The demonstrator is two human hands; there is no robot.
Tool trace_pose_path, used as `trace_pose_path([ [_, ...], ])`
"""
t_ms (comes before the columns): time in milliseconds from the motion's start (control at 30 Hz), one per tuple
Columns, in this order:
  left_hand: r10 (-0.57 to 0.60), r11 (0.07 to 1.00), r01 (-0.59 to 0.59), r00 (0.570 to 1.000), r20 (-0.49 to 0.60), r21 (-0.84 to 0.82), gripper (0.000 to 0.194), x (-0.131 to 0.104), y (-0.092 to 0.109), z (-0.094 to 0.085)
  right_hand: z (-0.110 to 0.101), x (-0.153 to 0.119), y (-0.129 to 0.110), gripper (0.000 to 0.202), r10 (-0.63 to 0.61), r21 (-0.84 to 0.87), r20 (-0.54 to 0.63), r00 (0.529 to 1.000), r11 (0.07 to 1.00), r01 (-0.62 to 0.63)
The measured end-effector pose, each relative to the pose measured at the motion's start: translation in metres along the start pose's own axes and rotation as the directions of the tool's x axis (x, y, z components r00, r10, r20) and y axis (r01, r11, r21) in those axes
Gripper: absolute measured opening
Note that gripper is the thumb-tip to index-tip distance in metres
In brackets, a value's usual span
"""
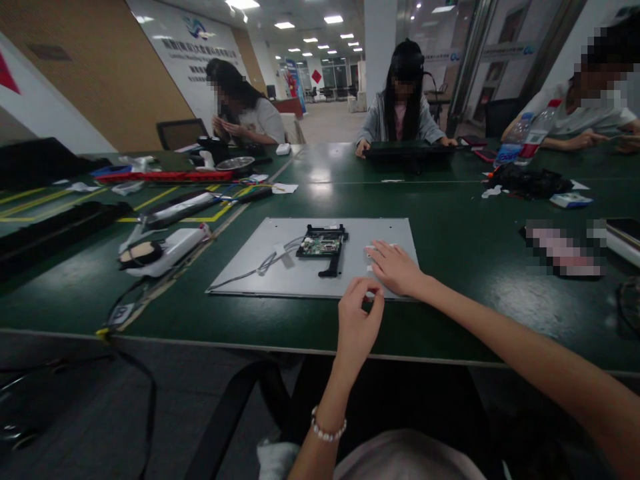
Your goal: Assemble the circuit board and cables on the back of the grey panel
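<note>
A flat silver-grey panel [250,267] lies on the table in front of me, with a green circuit board [320,245] in a black bracket [330,267] on top. A grey cable [260,269] runs from the board to the panel's near left corner. My right hand [395,268] rests flat on the panel's right side, fingers stretched out, partly covering something small and white. Near the panel's front edge, my left hand [361,308] is curled, thumb and fingertips together in a pinch. Anything held there is too small or hidden to make out.
On the left of the green table [465,253] lie a white handheld device [173,250], a long black bar [60,233] and a red strip [165,177]. Bottles [537,137] and a phone [563,250] are at the right. Across the table, a person [407,100] handles a black panel [415,151].
</note>
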State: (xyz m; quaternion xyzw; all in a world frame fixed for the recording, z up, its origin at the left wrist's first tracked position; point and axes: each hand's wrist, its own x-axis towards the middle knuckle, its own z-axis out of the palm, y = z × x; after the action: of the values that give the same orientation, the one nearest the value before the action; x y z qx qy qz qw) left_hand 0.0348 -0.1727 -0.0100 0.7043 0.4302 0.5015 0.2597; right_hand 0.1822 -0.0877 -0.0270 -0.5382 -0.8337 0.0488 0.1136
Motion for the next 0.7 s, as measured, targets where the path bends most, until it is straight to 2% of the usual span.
trace_pose_path([
  [467, -0.030, 0.999, 0.029, 0.998, 0.053, 0.034, 0.017, 0.002, 0.005, -0.005, 0.008, 0.026, -0.016, 0.053, 0.007, -0.022, 0.021, 1.000, 1.000, -0.006],
  [567, -0.011, 0.992, 0.004, 0.998, 0.059, 0.123, 0.017, 0.010, 0.005, -0.017, 0.005, 0.027, -0.019, 0.053, 0.004, -0.034, 0.020, 1.000, 0.999, -0.003],
  [700, 0.053, 0.906, -0.075, 0.997, 0.063, 0.416, 0.022, 0.042, -0.014, -0.053, 0.000, 0.026, -0.021, 0.053, -0.001, -0.005, 0.003, 1.000, 1.000, 0.001],
])
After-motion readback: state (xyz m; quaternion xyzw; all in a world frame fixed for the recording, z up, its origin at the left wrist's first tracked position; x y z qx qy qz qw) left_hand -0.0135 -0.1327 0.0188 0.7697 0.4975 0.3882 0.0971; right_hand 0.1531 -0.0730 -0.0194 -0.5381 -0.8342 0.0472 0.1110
